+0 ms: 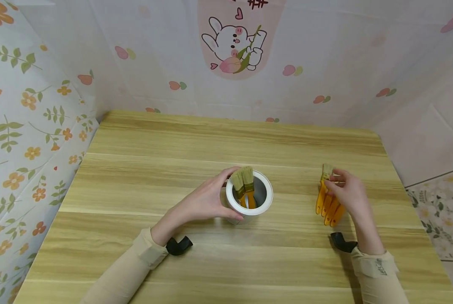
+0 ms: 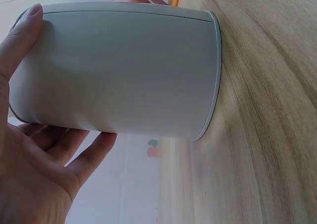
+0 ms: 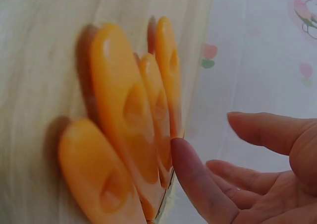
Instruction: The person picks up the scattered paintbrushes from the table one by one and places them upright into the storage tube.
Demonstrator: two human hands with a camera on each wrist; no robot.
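Dead centre of the wooden table (image 1: 143,177): white cup (image 1: 262,198), upright, mouth open to the head camera. Two brushes (image 1: 244,185) standing inside, bristles up, orange handles down in the cup, leaning toward the rim at 9 o'clock.

Left hand (image 1: 207,202) wrapped round the cup from 9 o'clock. Thumb curled over the far rim, fingers hooked round the near wall. From the left wrist, the cup (image 2: 119,70) filling the frame, thumb (image 2: 17,40) flat against its wall, fingers (image 2: 91,152) curved underneath, base planted on the wood (image 2: 267,115). A firm cupping hold, no gap showing.

Over at 3 o'clock from the cup, well apart from it: a bunch of loose brushes (image 1: 327,202) lying flat on the table, orange handles fanned toward 6 o'clock, bristles toward 12. Right hand (image 1: 348,192) down on top of them, fingers bent over the bristle end. From the right wrist, four orange handles (image 3: 126,130) side by side, one fingertip (image 3: 195,177) touching the edge of the nearest handle, thumb (image 3: 270,132) held off and apart, palm half open. Touching, then; whether anything is actually pinched, cannot tell.

Around the table, floral sheets; at 12 o'clock, a cartoon rabbit (image 1: 234,46) on the backdrop.
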